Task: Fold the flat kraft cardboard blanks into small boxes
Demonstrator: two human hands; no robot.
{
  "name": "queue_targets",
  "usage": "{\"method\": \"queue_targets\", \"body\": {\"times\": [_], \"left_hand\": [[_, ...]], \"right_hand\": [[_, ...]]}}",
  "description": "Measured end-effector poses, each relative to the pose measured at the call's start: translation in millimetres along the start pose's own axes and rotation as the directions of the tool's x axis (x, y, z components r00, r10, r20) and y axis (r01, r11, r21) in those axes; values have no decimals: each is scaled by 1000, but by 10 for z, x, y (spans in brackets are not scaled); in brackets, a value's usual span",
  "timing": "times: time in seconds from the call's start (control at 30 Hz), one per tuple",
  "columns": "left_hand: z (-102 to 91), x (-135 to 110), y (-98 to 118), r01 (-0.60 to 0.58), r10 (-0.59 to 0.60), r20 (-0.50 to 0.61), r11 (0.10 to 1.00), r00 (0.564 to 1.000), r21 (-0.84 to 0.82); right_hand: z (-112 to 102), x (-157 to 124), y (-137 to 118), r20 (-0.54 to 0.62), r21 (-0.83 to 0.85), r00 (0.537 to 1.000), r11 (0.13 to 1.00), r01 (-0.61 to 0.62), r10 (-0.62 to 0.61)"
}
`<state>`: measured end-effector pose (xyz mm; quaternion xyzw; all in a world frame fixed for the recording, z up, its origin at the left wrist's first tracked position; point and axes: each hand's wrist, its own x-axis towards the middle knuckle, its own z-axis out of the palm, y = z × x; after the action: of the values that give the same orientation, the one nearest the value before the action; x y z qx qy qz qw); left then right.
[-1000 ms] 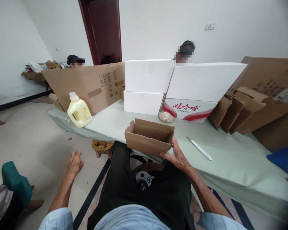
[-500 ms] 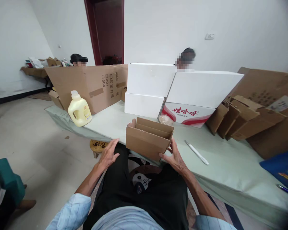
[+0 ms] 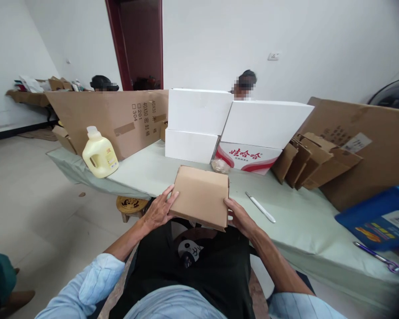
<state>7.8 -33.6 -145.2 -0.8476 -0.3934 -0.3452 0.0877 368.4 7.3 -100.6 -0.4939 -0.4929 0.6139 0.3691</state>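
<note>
A small brown cardboard box (image 3: 200,195) is held at the table's near edge, above my lap, with a broad plain face turned up toward me. My left hand (image 3: 159,206) grips its left side, thumb on the upper face. On the right side, my right hand (image 3: 240,215) has its thumb at the edge and its fingers partly hidden behind. A white slim craft knife (image 3: 260,207) lies on the cloth to the right of the box. Just beyond the box sits a small clear crumpled plastic bundle (image 3: 221,166).
White cartons (image 3: 252,125) are stacked at the back of the table. Left stands a yellow detergent jug (image 3: 100,154) before a large cardboard panel (image 3: 119,115). Folded cardboard pieces (image 3: 314,159), a blue container (image 3: 375,221) and a purple pen-like tool (image 3: 375,256) are right. Two people sit beyond.
My left hand has come in from beside the box and taken hold of it. The box has tipped, its open compartments now out of sight. The view has turned slightly right.
</note>
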Motion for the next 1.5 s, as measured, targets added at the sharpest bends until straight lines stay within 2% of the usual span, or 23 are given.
{"method": "queue_targets", "body": {"times": [0.13, 0.3, 0.4, 0.5, 0.6, 0.77, 0.87, 0.93, 1.07, 1.17, 1.23, 1.3, 1.37, 1.43, 1.5], "left_hand": [[-205, 159, 49, -87, 88, 15, 993, 996, -76], [-454, 420, 135, 2, 9, 46, 969, 999, -246], [-562, 541, 160, 48, -31, 55, 945, 998, -324], [-625, 613, 150, 51, -17, 101, 938, 995, -342], [-652, 659, 128, 50, -3, 144, 946, 990, -319], [-696, 749, 107, 106, -76, 131, 966, 988, -238], [-746, 800, 78, 118, -92, 123, 967, 988, -225], [-768, 814, 43, 132, -106, 114, 959, 988, -250], [-746, 781, -58, 171, -138, 120, 924, 983, -342], [-702, 732, -136, 215, -174, 140, 902, 975, -374], [-676, 706, -173, 239, -198, 147, 897, 969, -372], [-653, 687, -190, 242, -204, 140, 897, 969, -369], [-633, 673, -188, 220, -191, 114, 903, 975, -369], [-618, 657, -172, 187, -169, 81, 911, 982, -367], [-613, 635, -148, 169, -157, 62, 919, 986, -356]], "right_hand": [[-27, -53, -81, 72, 77, 986, 985, -156, 151], [-68, -143, -213, 202, 50, 956, 972, -229, 215], [-101, -174, -247, 175, -22, 961, 977, -214, 214], [-141, -181, -264, 134, -58, 964, 973, -224, 230], [-170, -182, -299, 113, -62, 965, 971, -231, 237], [-187, -165, -356, 95, -73, 972, 975, -208, 214], [-195, -133, -360, 43, -129, 988, 981, -144, 151], [-193, -107, -366, -24, -185, 999, 982, -38, 35], [-184, -43, -408, -144, -300, 960, 935, 190, -241], [-261, 26, -418, -138, -515, 920, 820, 250, -367], [-397, 84, -384, -138, -741, 885, 639, 205, -444], [-596, 143, -312, -181, -913, 852, 406, 39, -491], [-821, 196, -217, -268, -958, 847, 216, -186, -458], [-1024, 240, -117, -363, -931, 853, 113, -346, -376], [-1172, 272, -33, -420, -906, 855, 82, -416, -305]]}}
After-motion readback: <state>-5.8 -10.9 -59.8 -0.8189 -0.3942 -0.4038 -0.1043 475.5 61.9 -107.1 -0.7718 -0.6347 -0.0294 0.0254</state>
